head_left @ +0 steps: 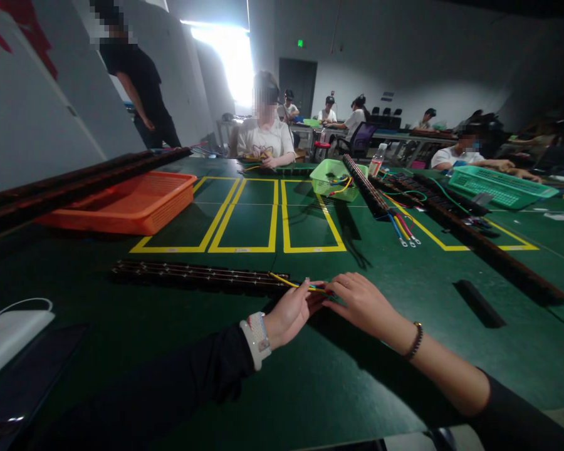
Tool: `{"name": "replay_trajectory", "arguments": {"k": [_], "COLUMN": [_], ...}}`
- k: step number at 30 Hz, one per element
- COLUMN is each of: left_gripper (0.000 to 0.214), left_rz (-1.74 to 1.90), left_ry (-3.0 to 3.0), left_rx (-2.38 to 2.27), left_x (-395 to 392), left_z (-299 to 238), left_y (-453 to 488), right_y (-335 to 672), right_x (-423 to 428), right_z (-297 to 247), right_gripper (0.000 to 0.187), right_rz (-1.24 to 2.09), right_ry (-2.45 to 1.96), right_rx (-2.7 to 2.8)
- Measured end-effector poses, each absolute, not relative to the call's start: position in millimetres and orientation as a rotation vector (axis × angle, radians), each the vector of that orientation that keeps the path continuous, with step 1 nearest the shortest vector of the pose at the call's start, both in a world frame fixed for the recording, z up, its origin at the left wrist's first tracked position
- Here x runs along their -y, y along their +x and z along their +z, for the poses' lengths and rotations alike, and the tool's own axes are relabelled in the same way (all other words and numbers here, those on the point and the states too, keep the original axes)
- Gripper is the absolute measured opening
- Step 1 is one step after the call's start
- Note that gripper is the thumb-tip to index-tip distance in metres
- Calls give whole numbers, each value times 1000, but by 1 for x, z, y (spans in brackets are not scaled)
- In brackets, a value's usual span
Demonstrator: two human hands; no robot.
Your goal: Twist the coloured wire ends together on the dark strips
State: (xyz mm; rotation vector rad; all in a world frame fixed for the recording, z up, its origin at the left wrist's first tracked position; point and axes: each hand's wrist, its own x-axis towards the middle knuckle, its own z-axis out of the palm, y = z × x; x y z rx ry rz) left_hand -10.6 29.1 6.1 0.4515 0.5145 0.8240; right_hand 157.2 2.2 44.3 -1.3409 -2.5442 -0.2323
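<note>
A long dark strip with metal rails (202,274) lies crosswise on the green table in front of me. From its right end comes a bundle of coloured wires (286,281), the yellow one showing most. My left hand (290,313) is closed around this bundle, thumb on top. Just right of it, my right hand (361,302) has its fingers bent together at the wire ends. Its fingertips partly hide those ends, so the exact grip there is small and hard to see.
An orange basket (169,199) stands at left under another long strip (75,181). Yellow tape rectangles (242,249) mark the table. Further right are a light green basket (326,181), more strips (493,250), a teal basket (502,188) and a black piece (479,304). A person (266,141) sits opposite.
</note>
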Motion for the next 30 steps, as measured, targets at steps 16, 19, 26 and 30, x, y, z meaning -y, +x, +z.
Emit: {"name": "replay_trajectory", "arguments": {"k": [16, 19, 26, 30], "left_gripper": [22, 24, 27, 29], "left_rz": [833, 823, 802, 793], "left_ry": [537, 551, 554, 544], "left_rx": [-519, -546, -586, -586], "left_x": [-26, -28, -29, -29], "left_z": [13, 9, 8, 9], "left_y": [-11, -11, -12, -12], "right_y": [161, 167, 174, 174], "right_x": [-22, -33, -49, -48], "right_z": [41, 34, 16, 15], "right_gripper": [19, 25, 24, 24], "right_rz": [-18, 5, 334, 378], "right_ry": [-1384, -1350, -1332, -1277], "right_rx": [2247, 2298, 2369, 2479]}}
